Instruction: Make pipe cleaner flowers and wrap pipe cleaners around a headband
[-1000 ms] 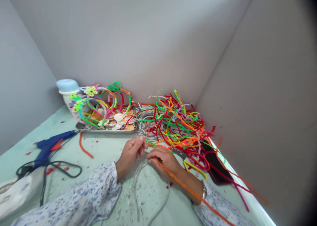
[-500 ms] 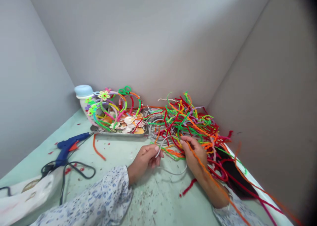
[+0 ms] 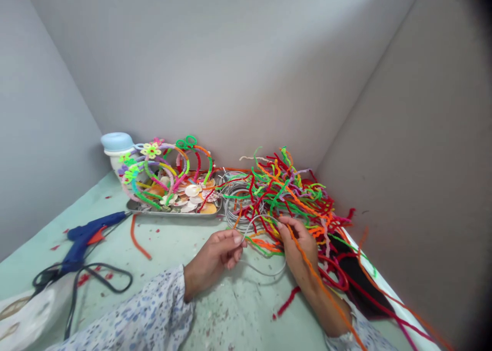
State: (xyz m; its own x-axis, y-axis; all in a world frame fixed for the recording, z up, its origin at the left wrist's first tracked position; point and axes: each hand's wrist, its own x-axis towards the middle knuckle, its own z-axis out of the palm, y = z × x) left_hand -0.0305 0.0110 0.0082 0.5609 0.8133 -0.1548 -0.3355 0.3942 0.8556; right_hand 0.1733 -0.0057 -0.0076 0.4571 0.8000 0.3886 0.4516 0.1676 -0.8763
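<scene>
Between my hands runs a loop of pale grey wire (image 3: 266, 275), its lower part bowing just above the table. My left hand (image 3: 215, 253) pinches one stretch of the wire between thumb and fingers. Closed on the loop's other side, my right hand (image 3: 300, 244) also has a long orange pipe cleaner (image 3: 313, 273), which trails back over the wrist and forearm. Just beyond my fingers lie a coil of the same wire (image 3: 229, 213) and a tangled heap of coloured pipe cleaners (image 3: 284, 192). My right fingertips partly hide where wire and pipe cleaner meet.
A metal tray (image 3: 177, 214) holds shells and several flower-trimmed headbands (image 3: 154, 172). Behind it stands a white bottle with a blue cap (image 3: 117, 142). A blue glue gun (image 3: 82, 238) with a dark cord (image 3: 122, 291) lies left. Grey walls close in the table.
The view has shifted, so the tray and glue gun sit further left. My left thumb has moved up nearer the wire's end, and the loop is still held in both hands.
</scene>
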